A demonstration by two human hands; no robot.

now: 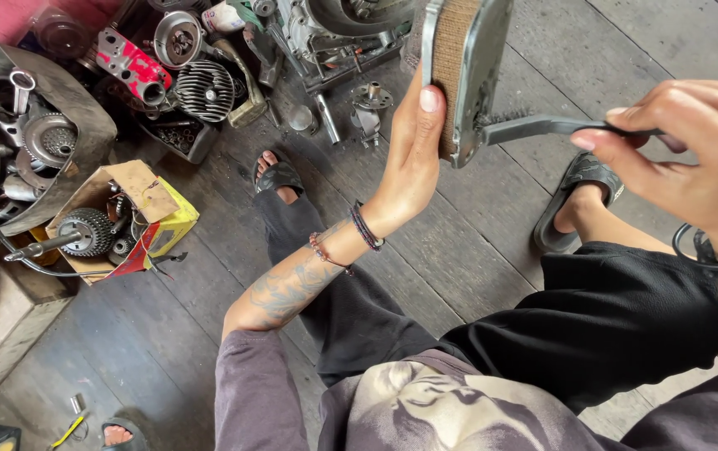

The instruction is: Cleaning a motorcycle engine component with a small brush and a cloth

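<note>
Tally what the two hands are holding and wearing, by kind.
Flat metal-framed filter panel, in left hand: 1
Wire brush, in right hand: 1
Bead and cord bracelets on left wrist: 2
Black bands on right wrist: 2, possibly more
Total: 6

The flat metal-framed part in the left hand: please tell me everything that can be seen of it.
The metal-framed part is a flat, roughly rectangular piece with a grey metal frame and a tan, finely ribbed face that looks like filter material. It is held upright, edge-on to the camera, above the wooden floor. The left hand grips it from behind, thumb on the tan face. The bristles of a dark brush, held by the right hand, touch its lower edge.
</note>
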